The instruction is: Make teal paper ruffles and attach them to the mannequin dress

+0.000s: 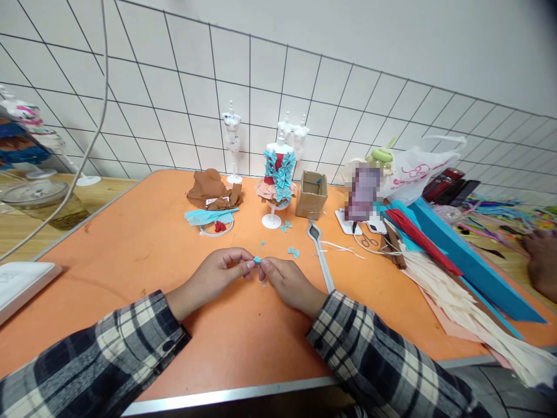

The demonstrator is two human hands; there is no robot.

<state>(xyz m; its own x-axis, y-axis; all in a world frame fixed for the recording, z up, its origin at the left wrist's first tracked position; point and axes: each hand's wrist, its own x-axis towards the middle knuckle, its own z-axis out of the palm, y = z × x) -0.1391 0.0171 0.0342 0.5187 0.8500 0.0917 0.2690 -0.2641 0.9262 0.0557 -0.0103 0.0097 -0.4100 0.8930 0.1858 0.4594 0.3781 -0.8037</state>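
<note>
Orange laminate covers the bench (130, 249), which fills most of the view below a white wall hung with a black wire grid (183, 87). Along the bench's right side lie long blue paper sheets (470, 261). A sheaf of cream fringed strips (452, 296) lies beside them and trails over the front edge. Further back, near the middle, a small white dress form (278, 174) stands upright on its round foot, dressed in turquoise bows over a pinkish ruffled skirt. Just to its right sits an open cardboard box (311, 194), and to its left a heap of brown crepe (209, 188).

Two arms in dark plaid sleeves reach in from the near edge. The left hand (217, 273) and right hand (287, 281) meet just above the bench's centre, and the fingertips of each are pinched together on the same turquoise scrap (257, 260). The scrap is tiny, crumpled crepe paper, bright blue-green, and mostly hidden by the fingers, so its exact shape cannot be made out. A finished turquoise bow (293, 251) lies on the bench just beyond the right hand, apart from it.
</note>
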